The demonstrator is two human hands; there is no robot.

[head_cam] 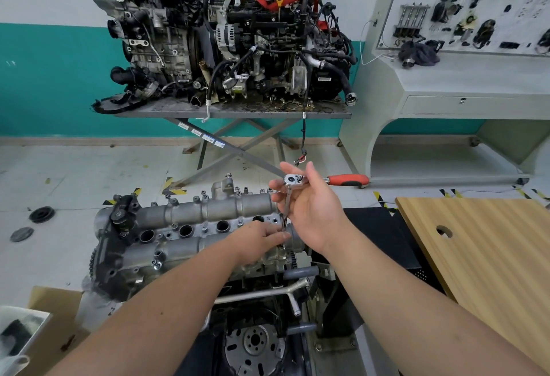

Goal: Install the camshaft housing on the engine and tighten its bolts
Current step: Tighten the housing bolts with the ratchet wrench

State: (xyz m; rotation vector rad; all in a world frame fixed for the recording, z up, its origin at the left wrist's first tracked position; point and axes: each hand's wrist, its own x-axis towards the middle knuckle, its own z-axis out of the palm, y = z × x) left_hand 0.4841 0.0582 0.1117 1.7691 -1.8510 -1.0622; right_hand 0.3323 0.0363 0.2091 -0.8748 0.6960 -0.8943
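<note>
Housing [190, 221] sits on top of the engine [166, 259], low in the middle of the view. Right hand [312, 212] grips the head of the ratchet [293, 180], whose red handle sticks out to the right. Left hand [262, 240] pinches the extension [286, 209] near its lower end, which stands on a bolt [281, 247] at the right end of the housing. A wooden desk [488, 244] is at the right.

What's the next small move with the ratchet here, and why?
Probably swing the ratchet handle to turn the bolt. The right hand steadies the ratchet head, the left hand pinches the extension low, and its tip appears seated on that bolt at the camshaft housing near right end.
</note>
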